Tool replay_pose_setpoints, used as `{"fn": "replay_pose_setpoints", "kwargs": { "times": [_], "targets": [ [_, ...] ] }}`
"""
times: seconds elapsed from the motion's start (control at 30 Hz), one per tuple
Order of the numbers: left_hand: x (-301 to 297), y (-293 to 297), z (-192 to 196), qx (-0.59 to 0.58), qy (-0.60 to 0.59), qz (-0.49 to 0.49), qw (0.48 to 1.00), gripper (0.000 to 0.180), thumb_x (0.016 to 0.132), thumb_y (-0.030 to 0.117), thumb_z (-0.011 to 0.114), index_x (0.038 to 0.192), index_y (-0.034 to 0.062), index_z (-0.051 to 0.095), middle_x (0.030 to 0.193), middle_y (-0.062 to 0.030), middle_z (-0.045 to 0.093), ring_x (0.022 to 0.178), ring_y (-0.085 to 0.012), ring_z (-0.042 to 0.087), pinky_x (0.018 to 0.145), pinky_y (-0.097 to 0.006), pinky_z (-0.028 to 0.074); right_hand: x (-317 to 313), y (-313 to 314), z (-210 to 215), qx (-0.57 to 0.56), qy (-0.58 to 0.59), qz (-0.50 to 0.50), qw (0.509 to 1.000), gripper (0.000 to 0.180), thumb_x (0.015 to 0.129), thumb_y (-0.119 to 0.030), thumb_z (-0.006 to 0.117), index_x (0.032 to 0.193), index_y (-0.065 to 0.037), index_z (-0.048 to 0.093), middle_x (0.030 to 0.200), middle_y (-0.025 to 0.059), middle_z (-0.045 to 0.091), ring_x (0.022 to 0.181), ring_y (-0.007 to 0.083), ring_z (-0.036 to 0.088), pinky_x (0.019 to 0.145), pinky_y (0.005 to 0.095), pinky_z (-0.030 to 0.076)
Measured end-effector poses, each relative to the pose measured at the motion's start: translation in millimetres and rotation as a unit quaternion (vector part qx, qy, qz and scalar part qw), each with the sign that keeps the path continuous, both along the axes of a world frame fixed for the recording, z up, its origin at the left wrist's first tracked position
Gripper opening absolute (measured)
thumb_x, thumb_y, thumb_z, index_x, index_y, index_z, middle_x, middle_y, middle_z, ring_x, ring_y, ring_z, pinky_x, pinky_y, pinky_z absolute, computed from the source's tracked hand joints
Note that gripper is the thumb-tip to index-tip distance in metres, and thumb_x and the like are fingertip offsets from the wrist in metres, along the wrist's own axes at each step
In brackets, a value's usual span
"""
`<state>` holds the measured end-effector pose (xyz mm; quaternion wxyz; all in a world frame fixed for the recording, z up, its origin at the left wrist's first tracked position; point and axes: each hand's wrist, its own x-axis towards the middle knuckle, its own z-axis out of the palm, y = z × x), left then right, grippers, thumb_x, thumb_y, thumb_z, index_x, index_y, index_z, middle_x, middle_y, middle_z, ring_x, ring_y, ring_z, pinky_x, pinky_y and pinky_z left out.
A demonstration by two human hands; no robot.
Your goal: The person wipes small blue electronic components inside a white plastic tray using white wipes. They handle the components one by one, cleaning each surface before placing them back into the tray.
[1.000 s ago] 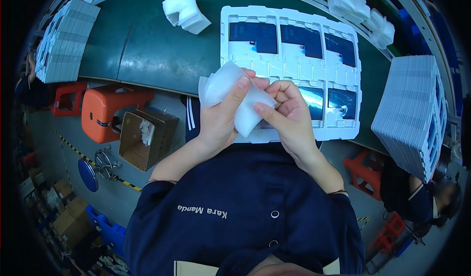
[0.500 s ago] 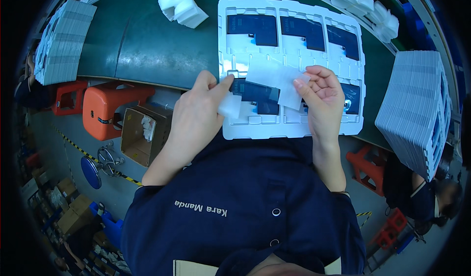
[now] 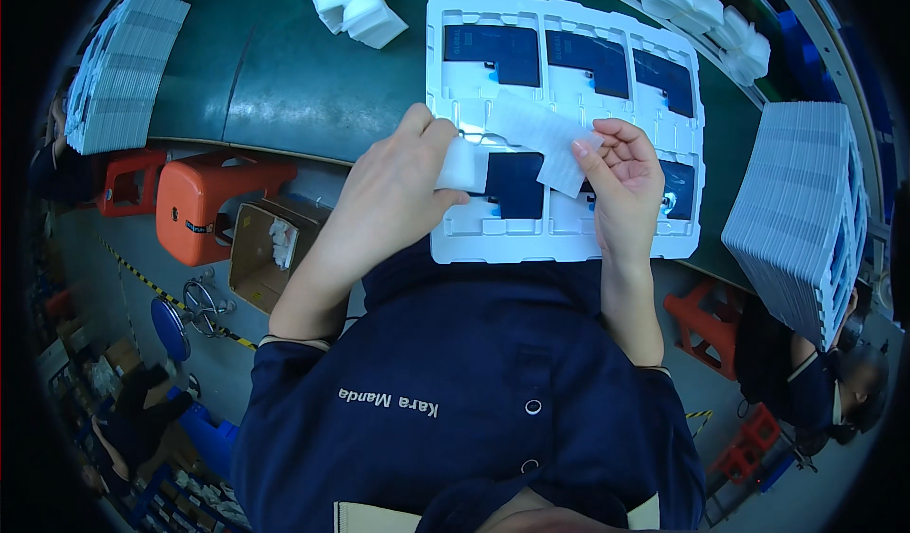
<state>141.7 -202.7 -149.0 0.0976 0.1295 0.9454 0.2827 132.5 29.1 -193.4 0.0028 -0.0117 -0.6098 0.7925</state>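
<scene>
A white tray lies in front of me, with black L-shaped flat pieces that look like battery packs in its compartments. My left hand is over the tray's near left corner, pinching a small white sheet between thumb and fingers. That sheet partly covers the near left black piece. My right hand holds a thin, translucent white L-shaped sheet by its right end, thumb on top. This sheet hangs above the middle of the tray and partly hides the compartments below.
A stack of white trays stands at the left, another stack at the right. White L-shaped bundles lie on the green table and at its far right edge. Below are orange stools, a cardboard box and people nearby.
My left hand has turned and shifted slightly up, its small white sheet now further right over the black piece. The L-shaped sheet in my right hand has tilted a little.
</scene>
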Motion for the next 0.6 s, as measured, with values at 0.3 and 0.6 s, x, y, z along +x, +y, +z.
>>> {"fn": "replay_pose_setpoints", "kwargs": {
  "times": [0.3, 0.6],
  "targets": [
    [12.7, -43.6, 24.4, 0.175, -0.064, -0.124, 0.975, 0.029, 0.07, 0.012, 0.08, 0.086, -0.0024, 0.061, 0.08, -0.0099, 0.05, 0.072, -0.0244, 0.05, 0.063, -0.035, 0.041, 7.5, -13.9, -3.6, 0.259, 0.042, 0.071, 0.962, 0.026, 0.077, 0.002, 0.073, 0.102, 0.001, 0.063, 0.076, 0.0024, 0.06, 0.057, 0.003, 0.047, 0.052, 0.0203, 0.042],
    [9.4, -33.4, 9.6, 0.251, -0.136, -0.158, 0.945, 0.031, 0.071, 0.014, 0.082, 0.086, -0.003, 0.06, 0.09, -0.0083, 0.054, 0.079, -0.0222, 0.052, 0.071, -0.032, 0.042, 12.1, -21.2, 10.3, 0.395, 0.251, -0.031, 0.883, 0.035, 0.072, -0.002, 0.076, 0.105, -0.006, 0.065, 0.089, 0.0085, 0.062, 0.068, 0.0194, 0.057, 0.055, 0.0297, 0.045]
  ]
}}
